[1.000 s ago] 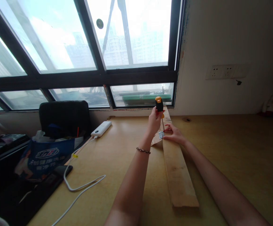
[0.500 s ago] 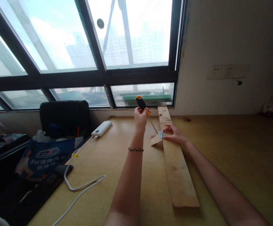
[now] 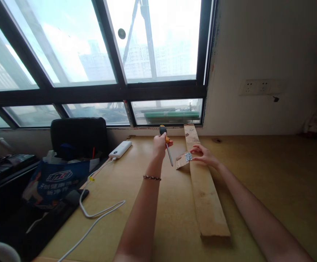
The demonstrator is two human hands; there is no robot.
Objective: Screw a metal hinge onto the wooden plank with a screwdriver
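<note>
My left hand is closed around a screwdriver with a black and yellow handle. Its metal shaft points down over the table, the tip a little left of a small wood piece and apart from it. A silver metal hinge bridges that small piece and a long wooden board. My right hand rests over the board, thumb and fingertips closed at the hinge's right side. The small piece sits tilted against the board's left edge. Screws in the hinge are too small to make out.
The board lies lengthwise on the wooden table. A white power bank with a white cable is at the left edge. Beyond are a black chair and a blue bag. A window and wall stand behind.
The screwdriver's tip has come away from the hinge, moving left and down with my left hand. My right hand stays at the hinge. The view has shifted slightly.
</note>
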